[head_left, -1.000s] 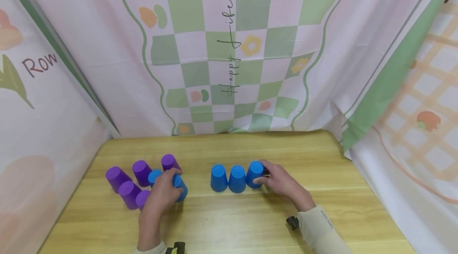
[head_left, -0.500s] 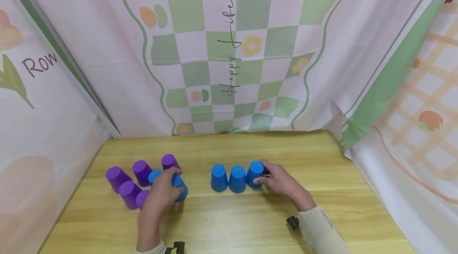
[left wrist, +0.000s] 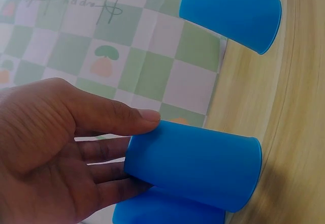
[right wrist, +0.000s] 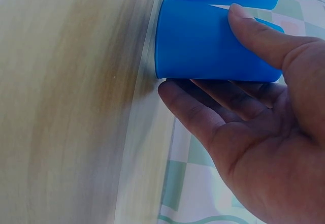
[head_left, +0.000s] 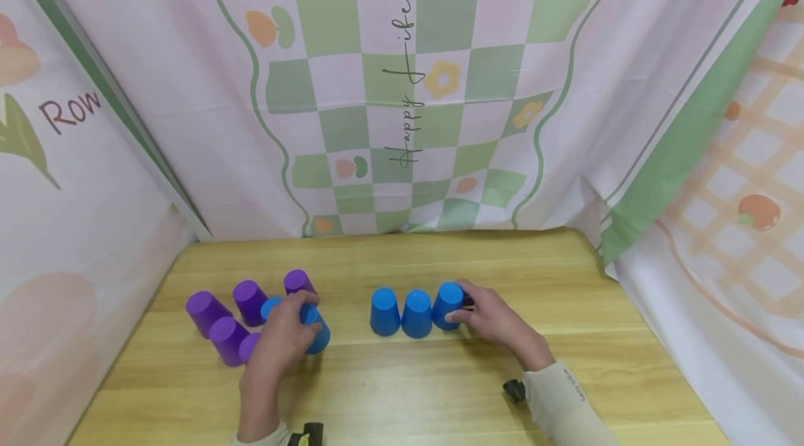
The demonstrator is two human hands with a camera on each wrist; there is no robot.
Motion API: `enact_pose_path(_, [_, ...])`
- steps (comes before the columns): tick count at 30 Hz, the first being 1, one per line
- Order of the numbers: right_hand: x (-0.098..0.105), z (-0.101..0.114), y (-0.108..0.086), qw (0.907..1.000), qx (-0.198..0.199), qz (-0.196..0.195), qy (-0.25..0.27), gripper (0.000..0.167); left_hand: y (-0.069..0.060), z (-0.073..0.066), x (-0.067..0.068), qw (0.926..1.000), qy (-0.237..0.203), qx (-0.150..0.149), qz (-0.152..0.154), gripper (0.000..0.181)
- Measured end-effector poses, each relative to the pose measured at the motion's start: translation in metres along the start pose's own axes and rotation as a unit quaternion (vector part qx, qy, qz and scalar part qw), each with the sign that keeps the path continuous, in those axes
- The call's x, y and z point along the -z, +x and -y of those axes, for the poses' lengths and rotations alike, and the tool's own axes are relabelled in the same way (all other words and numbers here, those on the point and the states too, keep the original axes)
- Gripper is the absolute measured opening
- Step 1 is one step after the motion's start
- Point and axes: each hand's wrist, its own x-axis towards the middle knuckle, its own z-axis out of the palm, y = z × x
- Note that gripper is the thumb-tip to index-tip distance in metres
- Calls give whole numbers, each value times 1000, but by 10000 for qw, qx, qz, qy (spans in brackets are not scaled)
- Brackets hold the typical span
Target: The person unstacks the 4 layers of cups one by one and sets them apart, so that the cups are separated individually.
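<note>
Three upside-down blue cups stand side by side at the middle: a left one [head_left: 384, 312], a middle one [head_left: 417, 314] and a right one [head_left: 447, 306]. My right hand [head_left: 501, 324] holds that right cup [right wrist: 213, 43], thumb on its near side and fingers behind. Further left, my left hand [head_left: 283, 334] grips a blue cup [head_left: 317, 331] between thumb and fingers, seen also in the left wrist view [left wrist: 195, 165]. Another blue cup [head_left: 270, 306] is partly hidden behind the left hand [left wrist: 56, 148].
Several upside-down purple cups stand on the left of the wooden table [head_left: 402, 390], among them one at the far left [head_left: 207, 315] and one at the back [head_left: 298, 283]. A patterned curtain [head_left: 383, 90] hangs along the table's back edge, with more cloth on both sides.
My left hand has shifted very slightly while keeping its grip on the cup. The right hand and the cups look the same as before.
</note>
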Motion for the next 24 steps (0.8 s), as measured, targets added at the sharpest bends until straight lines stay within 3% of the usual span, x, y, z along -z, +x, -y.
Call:
enact_pose_path(16, [0,-3,1,10000,-29,25,-67,35,-2,-6,7,9999,-96,-61,-65,39])
enact_pose_path(24, [0,-2,2,9999,-88,53,-51,34,-1,-9,5,9974,-268,-436,-502,36])
